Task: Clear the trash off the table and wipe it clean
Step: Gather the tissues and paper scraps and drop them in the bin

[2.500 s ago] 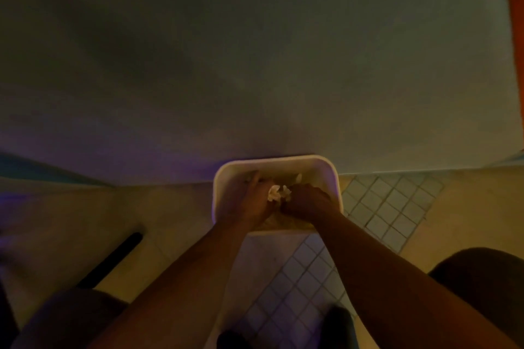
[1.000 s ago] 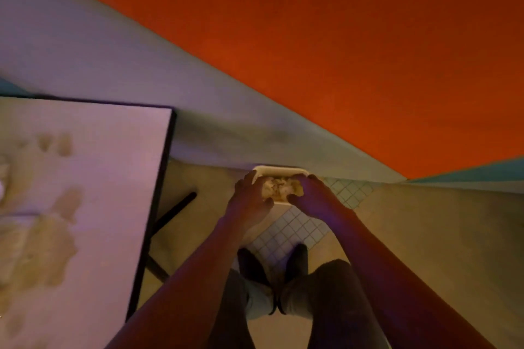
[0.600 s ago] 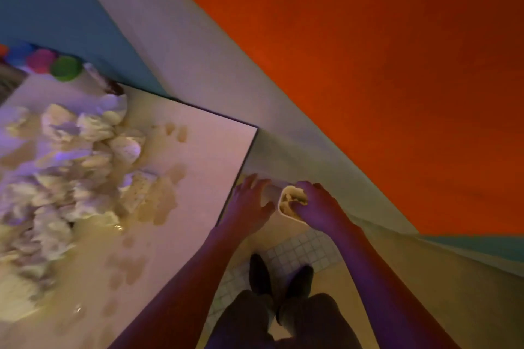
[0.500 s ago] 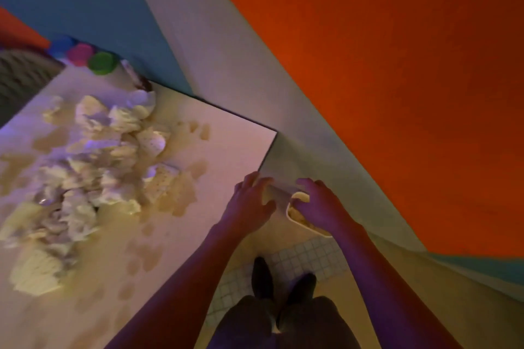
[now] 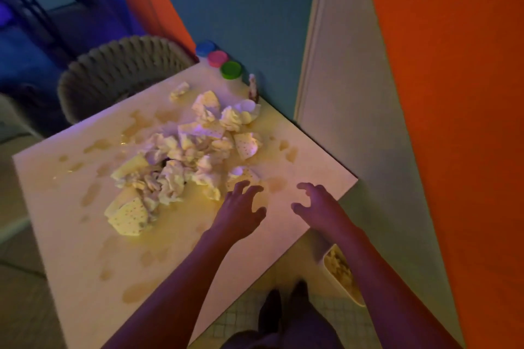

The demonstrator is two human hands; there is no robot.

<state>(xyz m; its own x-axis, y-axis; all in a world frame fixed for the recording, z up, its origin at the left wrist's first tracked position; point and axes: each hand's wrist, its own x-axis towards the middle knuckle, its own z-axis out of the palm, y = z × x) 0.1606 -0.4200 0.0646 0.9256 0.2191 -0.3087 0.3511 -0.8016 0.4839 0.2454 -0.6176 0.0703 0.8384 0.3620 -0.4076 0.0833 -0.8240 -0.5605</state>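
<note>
Both hands empty, left hand (image 5: 241,207) and right hand (image 5: 320,204) fingers spread. Tissue pile (image 5: 181,159) looks light, soggy; we'd scoop its near edge off the desk (image 5: 85,249).

Table (image 5: 85,235): smooth pale top, faint sheen, blotched with wet-looking stains (image 5: 136,295). 
Trash pile (image 5: 181,161): crumpled paper, soft, matt, creased; some pieces carry small dotted print. 
Chair (image 5: 119,71): woven wicker back, coarse ribbed texture. 
Three lids (image 5: 231,69) at far corner: plastic-looking, smooth, blue, pink, green. 
Bin (image 5: 340,289): pale, smooth, plastic-looking wall. 
Floor (image 5: 243,317): small square tiles, matt. 
Wall (image 5: 453,122): flat matt orange paint.
</note>
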